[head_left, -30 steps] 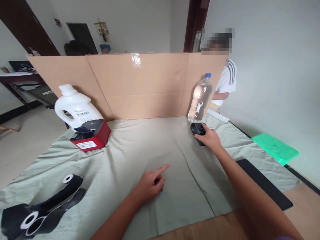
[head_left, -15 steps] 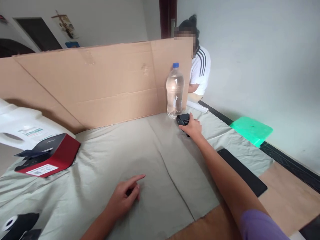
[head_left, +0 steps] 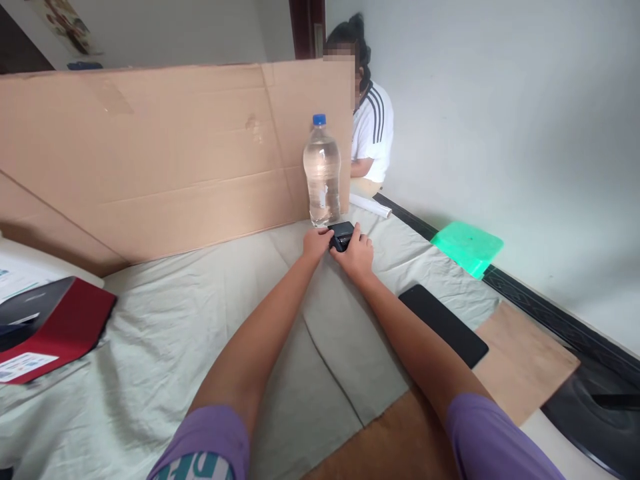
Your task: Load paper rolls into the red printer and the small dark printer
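Observation:
A small black device (head_left: 342, 235) lies on the pale green cloth (head_left: 175, 333), just in front of a clear water bottle (head_left: 323, 173) with a blue cap. My left hand (head_left: 317, 243) grips its left side with curled fingers. My right hand (head_left: 356, 252) closes over its right side. Both arms stretch far forward over the cloth, and most of the device is hidden under the fingers.
A tall cardboard screen (head_left: 165, 153) stands behind the cloth. A red and black box (head_left: 55, 323) sits at the left edge. A flat black slab (head_left: 443, 325) lies to the right, a green lid (head_left: 467, 248) beyond it. Another person (head_left: 373, 133) sits behind the screen.
My left hand left the middle of the cloth and reached forward to the black device, joining my right hand there. The view swung right, pushing the red box to the edge.

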Tool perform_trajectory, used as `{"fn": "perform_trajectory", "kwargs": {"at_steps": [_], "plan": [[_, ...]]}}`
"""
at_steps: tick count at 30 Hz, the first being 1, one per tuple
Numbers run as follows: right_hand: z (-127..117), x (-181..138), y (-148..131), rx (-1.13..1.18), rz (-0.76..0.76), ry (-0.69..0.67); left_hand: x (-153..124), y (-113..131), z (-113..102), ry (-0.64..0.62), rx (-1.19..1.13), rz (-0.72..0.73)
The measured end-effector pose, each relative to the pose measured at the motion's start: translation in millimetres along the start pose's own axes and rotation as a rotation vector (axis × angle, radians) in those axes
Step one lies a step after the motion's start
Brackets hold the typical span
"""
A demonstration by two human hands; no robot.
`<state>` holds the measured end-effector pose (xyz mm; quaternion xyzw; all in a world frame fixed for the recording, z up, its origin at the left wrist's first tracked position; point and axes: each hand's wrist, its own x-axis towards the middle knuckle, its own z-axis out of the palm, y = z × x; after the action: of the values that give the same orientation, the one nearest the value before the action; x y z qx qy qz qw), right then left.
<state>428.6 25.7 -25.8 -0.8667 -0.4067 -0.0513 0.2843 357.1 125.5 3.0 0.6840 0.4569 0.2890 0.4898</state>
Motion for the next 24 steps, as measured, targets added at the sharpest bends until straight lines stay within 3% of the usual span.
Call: {"fn": "perform_trajectory", "kwargs": {"at_steps": [2,4,7,9,11,14,16,18,19,21,24], "plan": [[1.9,0.5,1.9,-0.002,-0.016,0.004,-4.2,-3.7,0.2,0.000,-0.010,0.007],[2.4,1.5,2.4,-0.011,-0.025,-0.003,-21.4,-12.0,-12.6,-0.001,-0.021,0.020],[-4.0,0.6,-1.4,-0.049,-0.019,-0.024,-66.3,-31.3,-60.1,-0.021,-0.031,0.053],[-14.3,-4.6,-8.9,-0.100,-0.043,0.009,-105.3,-44.3,-115.4,0.007,0.002,0.106],[-26.7,-15.8,-22.2,-0.130,-0.136,0.057,-147.0,-53.8,-190.1,0.168,0.118,0.177],[-37.0,-45.3,-55.8,-0.023,-0.386,0.033,-206.2,-62.3,-323.8,0.563,0.253,0.199],[-31.3,-70.4,-89.8,0.157,-0.557,-0.062,-237.6,-70.0,-410.3,0.826,0.324,0.119],[-14.6,-96.4,-134.7,0.367,-0.677,-0.218,-257.8,-84.5,-481.1,1.071,0.329,0.027],[-2.5,-108.9,-160.8,0.466,-0.712,-0.311,-262.8,-94.7,-508.0,1.138,0.270,-0.028],[27.4,-132.0,-217.9,0.630,-0.738,-0.499,-263.3,-119.0,-542.5,1.084,0.134,-0.110],[80.0,-160.7,-302.6,0.815,-0.685,-0.703,-247.2,-154.9,-552.8,0.903,-0.087,-0.254]]}}
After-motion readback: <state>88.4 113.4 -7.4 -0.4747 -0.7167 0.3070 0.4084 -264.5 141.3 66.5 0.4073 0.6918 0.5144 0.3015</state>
